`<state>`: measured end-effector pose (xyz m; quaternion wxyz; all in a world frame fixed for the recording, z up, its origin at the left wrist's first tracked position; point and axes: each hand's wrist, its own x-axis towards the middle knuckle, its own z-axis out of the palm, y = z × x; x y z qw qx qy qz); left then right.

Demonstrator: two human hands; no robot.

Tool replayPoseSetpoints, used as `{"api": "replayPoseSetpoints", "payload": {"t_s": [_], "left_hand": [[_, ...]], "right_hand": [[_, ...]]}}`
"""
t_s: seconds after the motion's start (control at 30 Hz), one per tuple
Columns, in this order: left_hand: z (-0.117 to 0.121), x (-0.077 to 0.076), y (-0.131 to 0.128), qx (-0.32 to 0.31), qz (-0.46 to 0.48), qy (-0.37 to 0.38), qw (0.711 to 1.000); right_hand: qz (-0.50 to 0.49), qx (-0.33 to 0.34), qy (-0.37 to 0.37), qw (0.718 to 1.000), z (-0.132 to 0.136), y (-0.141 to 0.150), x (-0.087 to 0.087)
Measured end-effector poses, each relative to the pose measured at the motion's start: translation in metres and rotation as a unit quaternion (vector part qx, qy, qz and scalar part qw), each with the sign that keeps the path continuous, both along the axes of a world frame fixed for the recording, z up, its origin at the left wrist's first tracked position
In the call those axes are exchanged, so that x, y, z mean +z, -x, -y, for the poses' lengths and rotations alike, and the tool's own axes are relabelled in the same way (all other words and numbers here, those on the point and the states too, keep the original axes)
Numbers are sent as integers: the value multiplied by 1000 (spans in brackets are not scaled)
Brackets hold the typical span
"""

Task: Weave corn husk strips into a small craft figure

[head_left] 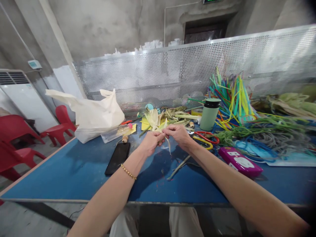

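My left hand (153,142) and my right hand (179,134) meet over the middle of the blue table (81,177), fingers pinched together. Between them is a pale strip of what looks like corn husk (169,144), one thin end hanging down. A wider cream-coloured husk piece (153,119) shows just behind my left fingers; whether it belongs to the held strip I cannot tell. To the right of my right hand lie scissors with red handles (212,138). A black phone (118,158) rests beside my left forearm.
A white plastic bag (97,115) and a clear bottle (115,133) lie at left. Toward the right are a green cup (210,115), colourful pipe cleaners (237,98), tangled green and grey strands (259,131) and a purple box (240,162). A perforated metal screen (153,75) backs the table.
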<state>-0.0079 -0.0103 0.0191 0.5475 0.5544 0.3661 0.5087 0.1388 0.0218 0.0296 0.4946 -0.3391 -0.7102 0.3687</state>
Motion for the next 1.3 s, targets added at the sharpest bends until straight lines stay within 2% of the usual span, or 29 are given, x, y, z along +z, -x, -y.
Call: {"api": "replayPoseSetpoints", "payload": {"t_s": [0.17, 0.4, 0.5, 0.57, 0.77, 0.83, 0.97, 1.3], "left_hand": [[1, 1, -1, 9, -23, -17, 1000], [-10, -2, 4, 80, 80, 13, 994], [-12, -3, 6, 63, 101, 33, 992], [-11, -2, 6, 44, 119, 39, 991], [-10, 5, 8, 6, 142, 94, 985], [-11, 3, 10, 12, 113, 69, 991], [-13, -2, 11, 68, 52, -20, 996], [-9, 6, 9, 74, 100, 19, 992]], "right_hand": [[15, 1, -3, 1000, 3, -1, 3], [33, -32, 80, 996, 5, 2, 4], [63, -20, 57, 996, 5, 5, -2], [37, -14, 52, 998, 5, 6, -4], [-55, 14, 118, 991, 10, 1, 2], [-54, 5, 104, 993, 12, 2, 5], [-22, -18, 63, 998, 16, 7, 5], [-30, -40, 45, 998, 18, 13, 4]]}}
